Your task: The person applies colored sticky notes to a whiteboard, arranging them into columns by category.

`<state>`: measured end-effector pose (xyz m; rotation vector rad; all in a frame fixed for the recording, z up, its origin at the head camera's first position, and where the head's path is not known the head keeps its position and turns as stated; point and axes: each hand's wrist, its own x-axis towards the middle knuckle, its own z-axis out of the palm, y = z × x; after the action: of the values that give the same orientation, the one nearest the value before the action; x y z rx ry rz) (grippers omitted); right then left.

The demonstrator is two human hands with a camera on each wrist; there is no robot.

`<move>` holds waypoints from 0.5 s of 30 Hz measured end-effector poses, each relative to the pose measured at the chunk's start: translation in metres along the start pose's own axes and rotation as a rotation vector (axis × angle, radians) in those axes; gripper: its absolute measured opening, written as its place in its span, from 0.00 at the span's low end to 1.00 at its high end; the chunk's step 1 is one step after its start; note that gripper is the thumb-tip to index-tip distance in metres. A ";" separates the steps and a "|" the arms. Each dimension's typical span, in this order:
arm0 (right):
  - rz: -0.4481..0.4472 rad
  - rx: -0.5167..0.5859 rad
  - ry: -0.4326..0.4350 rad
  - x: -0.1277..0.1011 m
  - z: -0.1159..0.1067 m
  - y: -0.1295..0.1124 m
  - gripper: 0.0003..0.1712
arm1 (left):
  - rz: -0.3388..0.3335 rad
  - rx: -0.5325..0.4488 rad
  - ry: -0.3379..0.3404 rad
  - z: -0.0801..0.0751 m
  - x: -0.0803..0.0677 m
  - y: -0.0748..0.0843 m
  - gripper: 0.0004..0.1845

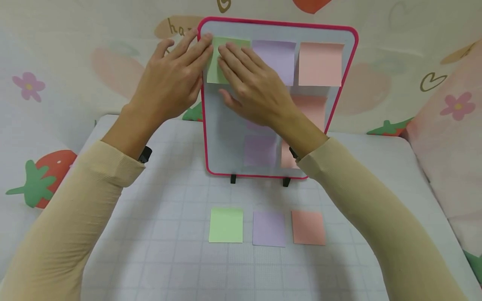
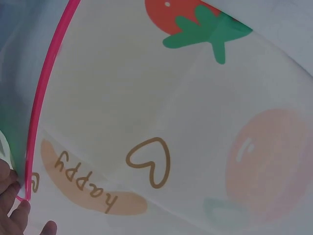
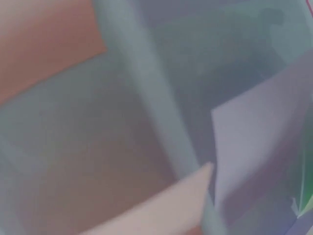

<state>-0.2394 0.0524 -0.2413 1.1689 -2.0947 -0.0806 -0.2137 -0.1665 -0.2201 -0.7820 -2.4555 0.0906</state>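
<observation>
A pink-framed whiteboard [image 1: 224, 142] stands upright on the table. At its top left corner is a green sticky note [image 1: 214, 73]. My right hand [image 1: 252, 83] lies over this note, fingers extended and close together, hiding much of it. The left hand [image 1: 175, 75] reaches over the board's left edge, its fingertips at the note's left side. In the left wrist view, fingers of the left hand [image 2: 12, 205] show by the pink frame [image 2: 36, 112]. The right wrist view has a purple note [image 3: 259, 137] and a pink note [image 3: 161, 205] with lifted lower edges; the right hand is outside it.
Along the board's top row are a purple note [image 1: 278, 62] and a pink note [image 1: 320, 65]; more purple and pink show lower. On the table before the board lie a green note [image 1: 226, 225], a purple note [image 1: 269, 228] and a pink note [image 1: 308, 228]. Patterned cloth [image 1: 414, 25] hangs behind.
</observation>
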 end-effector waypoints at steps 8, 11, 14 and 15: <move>0.034 -0.051 -0.127 0.010 -0.005 0.001 0.35 | 0.009 0.023 0.011 -0.001 -0.003 -0.003 0.28; 0.037 -0.055 -0.142 0.011 -0.005 0.001 0.35 | 0.001 0.018 0.008 0.000 -0.004 -0.003 0.28; 0.041 -0.057 -0.154 0.010 -0.005 0.002 0.35 | 0.001 0.013 0.008 0.001 -0.004 -0.003 0.28; 0.044 -0.057 -0.157 0.009 -0.005 0.002 0.36 | 0.003 0.012 0.008 0.001 -0.005 -0.003 0.28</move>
<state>-0.2409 0.0483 -0.2316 1.1129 -2.2393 -0.2160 -0.2129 -0.1717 -0.2223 -0.7797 -2.4440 0.1036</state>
